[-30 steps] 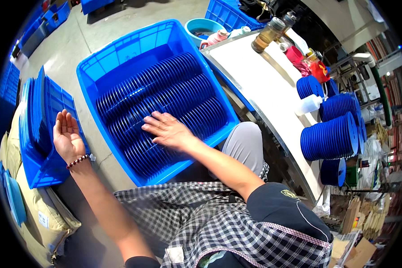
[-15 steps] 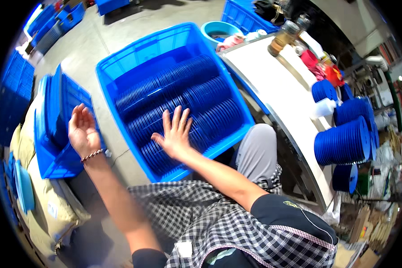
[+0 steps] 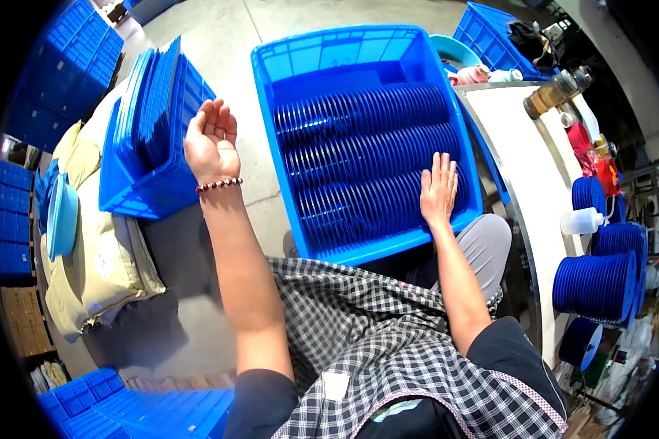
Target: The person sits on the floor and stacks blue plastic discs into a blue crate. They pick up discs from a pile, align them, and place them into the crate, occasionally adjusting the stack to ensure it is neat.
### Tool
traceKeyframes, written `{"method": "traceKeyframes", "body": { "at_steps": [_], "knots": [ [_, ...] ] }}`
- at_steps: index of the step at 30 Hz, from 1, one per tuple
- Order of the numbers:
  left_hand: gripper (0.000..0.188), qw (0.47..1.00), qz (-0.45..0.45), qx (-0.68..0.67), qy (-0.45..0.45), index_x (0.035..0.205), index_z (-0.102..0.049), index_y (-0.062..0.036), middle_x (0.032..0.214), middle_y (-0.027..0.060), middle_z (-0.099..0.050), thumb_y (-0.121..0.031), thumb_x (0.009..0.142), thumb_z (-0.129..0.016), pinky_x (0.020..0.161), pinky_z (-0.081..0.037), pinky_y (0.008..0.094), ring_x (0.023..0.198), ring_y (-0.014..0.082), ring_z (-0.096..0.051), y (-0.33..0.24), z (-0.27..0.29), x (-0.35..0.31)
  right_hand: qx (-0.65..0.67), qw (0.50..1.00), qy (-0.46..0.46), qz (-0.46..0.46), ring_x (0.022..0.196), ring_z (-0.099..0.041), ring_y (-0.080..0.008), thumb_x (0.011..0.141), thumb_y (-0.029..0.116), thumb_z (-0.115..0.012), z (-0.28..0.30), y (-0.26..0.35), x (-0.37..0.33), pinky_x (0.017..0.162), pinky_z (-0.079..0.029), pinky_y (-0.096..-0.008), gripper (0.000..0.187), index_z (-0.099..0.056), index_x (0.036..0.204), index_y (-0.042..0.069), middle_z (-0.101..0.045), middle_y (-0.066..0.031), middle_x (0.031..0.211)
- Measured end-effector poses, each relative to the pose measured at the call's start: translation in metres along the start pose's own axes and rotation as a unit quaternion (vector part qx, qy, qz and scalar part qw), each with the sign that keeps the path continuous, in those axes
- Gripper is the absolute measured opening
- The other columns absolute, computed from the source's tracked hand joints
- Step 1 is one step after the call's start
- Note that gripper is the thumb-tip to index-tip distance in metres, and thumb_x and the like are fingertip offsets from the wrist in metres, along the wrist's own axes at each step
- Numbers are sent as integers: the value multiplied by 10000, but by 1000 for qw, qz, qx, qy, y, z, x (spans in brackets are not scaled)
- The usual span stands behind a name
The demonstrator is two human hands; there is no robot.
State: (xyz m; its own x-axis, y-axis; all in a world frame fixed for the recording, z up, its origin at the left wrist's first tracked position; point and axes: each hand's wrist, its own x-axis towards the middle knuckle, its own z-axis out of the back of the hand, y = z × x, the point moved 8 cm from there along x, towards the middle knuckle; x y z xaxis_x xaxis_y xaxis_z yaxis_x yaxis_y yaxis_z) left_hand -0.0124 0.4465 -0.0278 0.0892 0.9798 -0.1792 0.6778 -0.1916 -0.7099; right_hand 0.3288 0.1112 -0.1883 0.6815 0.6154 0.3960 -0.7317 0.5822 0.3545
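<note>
A deep blue plastic bin (image 3: 263, 95) stands before me, holding several lengthwise rows of thin dark blue discs (image 3: 359, 155) set on edge. At the right end of the nearer rows, my right hand (image 3: 439, 194) lies with fingers stretched over the discs, holding nothing. My left hand (image 3: 214, 146) is raised left of the bin, its palm turned up and its fingers loosely bent apart, with nothing in it. A beaded bracelet circles that wrist. Just beyond the left hand is a smaller blue crate (image 3: 135, 194) filled with upright flat blue panels (image 3: 154, 110).
To the right runs a white-topped table (image 3: 501, 132) bearing stacked blue disc rolls (image 3: 593, 284), a squeeze bottle (image 3: 583, 220) and a brown jar (image 3: 549, 95). Beige sacks (image 3: 102, 271) with a light blue basin (image 3: 62, 217) lie at left. Blue crates (image 3: 66, 66) are stacked behind them.
My right hand has shifted from the middle of the disc rows to their right end. My left hand stays raised and empty. The whole view has turned, moving the bin rightward.
</note>
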Motion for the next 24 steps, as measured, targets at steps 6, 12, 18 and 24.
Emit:
{"method": "traceKeyframes", "body": {
  "at_steps": [6,12,18,24],
  "knots": [
    [219,1000,-12,4,1,1103,-671,-2,1120,145,-728,-143,1044,-514,906,-589,384,989,239,-700,-1,-5,-4,51,988,78,119,1565,-67,-507,1021,578,-486,-41,177,-69,1271,-54,-569,908,-230,1596,-76,-65,-339,1682],
    [199,1000,16,2,16,1096,-670,-1,1096,140,-726,-133,1033,-536,911,-586,383,980,243,-698,14,-10,-4,80,846,234,472,1596,-166,-276,989,559,-556,-35,201,-101,1280,-92,-536,725,-360,1613,246,-256,-45,1712],
    [228,1000,-6,9,10,1101,-681,-4,1150,157,-727,-151,1045,-515,925,-589,393,996,240,-702,-4,9,0,-67,975,147,152,1579,-204,-333,1026,522,-520,7,-12,-11,1260,-154,-536,706,-327,1629,211,-266,-113,1701],
    [223,1000,-14,-9,-16,1106,-678,1,1144,145,-731,-143,1044,-519,908,-592,388,998,234,-701,-15,22,2,-21,997,15,69,1587,-156,-364,1093,518,-390,12,-20,24,1265,-176,-520,688,-241,1655,151,-187,-168,1716]
  ]
}}
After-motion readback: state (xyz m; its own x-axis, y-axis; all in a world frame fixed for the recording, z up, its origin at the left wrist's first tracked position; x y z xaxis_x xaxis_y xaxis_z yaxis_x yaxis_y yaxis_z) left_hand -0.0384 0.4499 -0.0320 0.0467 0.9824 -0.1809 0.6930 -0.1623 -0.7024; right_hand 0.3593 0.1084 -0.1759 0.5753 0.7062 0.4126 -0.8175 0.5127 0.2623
